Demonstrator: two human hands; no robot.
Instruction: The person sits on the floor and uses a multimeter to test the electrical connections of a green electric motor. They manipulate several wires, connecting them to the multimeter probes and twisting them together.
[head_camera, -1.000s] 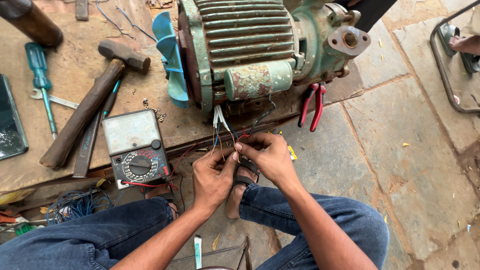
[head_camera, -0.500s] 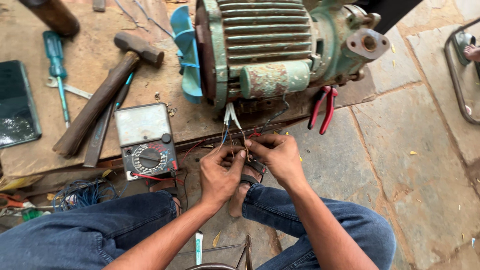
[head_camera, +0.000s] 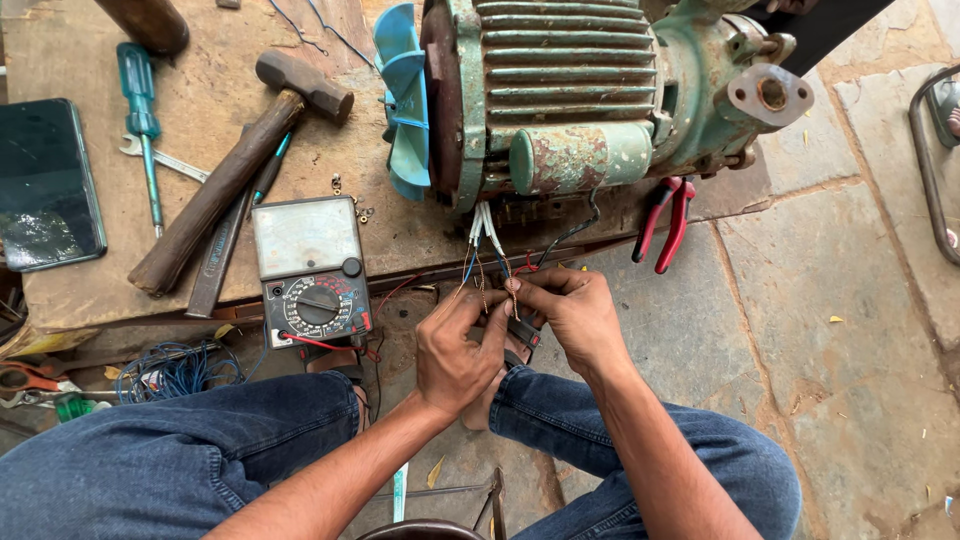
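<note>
A stone-slab floor (head_camera: 850, 330) is seen under a worn wooden bench (head_camera: 90, 290), which serves as the low work surface. On the bench, from the left, are laid a dark phone (head_camera: 45, 185), a green-handled screwdriver (head_camera: 140, 110), a wooden-handled hammer (head_camera: 235, 175) and an analogue multimeter (head_camera: 310, 270) with its dial turned toward the viewer. Further right a green electric motor (head_camera: 580, 90) with a blue fan (head_camera: 405, 100) is set on its side, and red-handled pliers (head_camera: 668, 222) are laid just beside it at the bench's edge. No container is seen holding anything.

Thin wires (head_camera: 488, 250) are led down from the motor's underside. They are pinched between the fingertips of the left hand (head_camera: 455, 350) and the right hand (head_camera: 570, 315), both closed on the wire ends, knuckles raised, the two hands touching above the knees in blue jeans (head_camera: 170, 450).
</note>
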